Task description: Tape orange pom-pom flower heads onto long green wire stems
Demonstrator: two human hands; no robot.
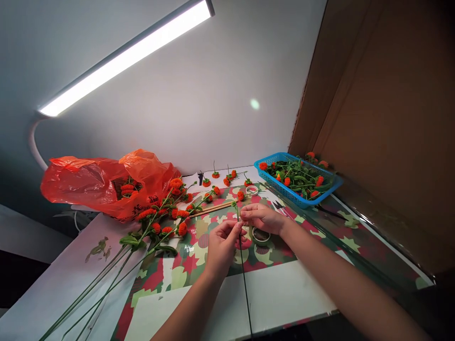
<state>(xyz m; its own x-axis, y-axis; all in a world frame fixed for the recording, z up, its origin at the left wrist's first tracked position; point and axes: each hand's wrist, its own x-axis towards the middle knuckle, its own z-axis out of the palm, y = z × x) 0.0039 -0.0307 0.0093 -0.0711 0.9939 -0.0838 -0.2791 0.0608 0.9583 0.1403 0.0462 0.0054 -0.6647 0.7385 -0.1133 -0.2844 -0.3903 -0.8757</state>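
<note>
My left hand (224, 237) pinches a long, thin green wire stem (245, 284), which runs down past the table's front edge. A small green tip (233, 203) shows at the stem's upper end. My right hand (261, 217) is close beside the stem's top, its thumb and fingertips pressed together; whatever they hold is too small to make out. A roll of tape (261, 235) lies just below my right hand. Beyond the hands are an orange flower head (241, 195) and a white ring-shaped roll (252, 190).
Finished-looking orange flower stems (156, 222) lie at left before a red plastic bag (88, 184). A blue basket (302, 201) of greenery and orange flowers stands at back right. Wooden sticks (213, 209), scissors (280, 207) and long green wires (320, 232) lie around. A lamp (128, 57) hangs above.
</note>
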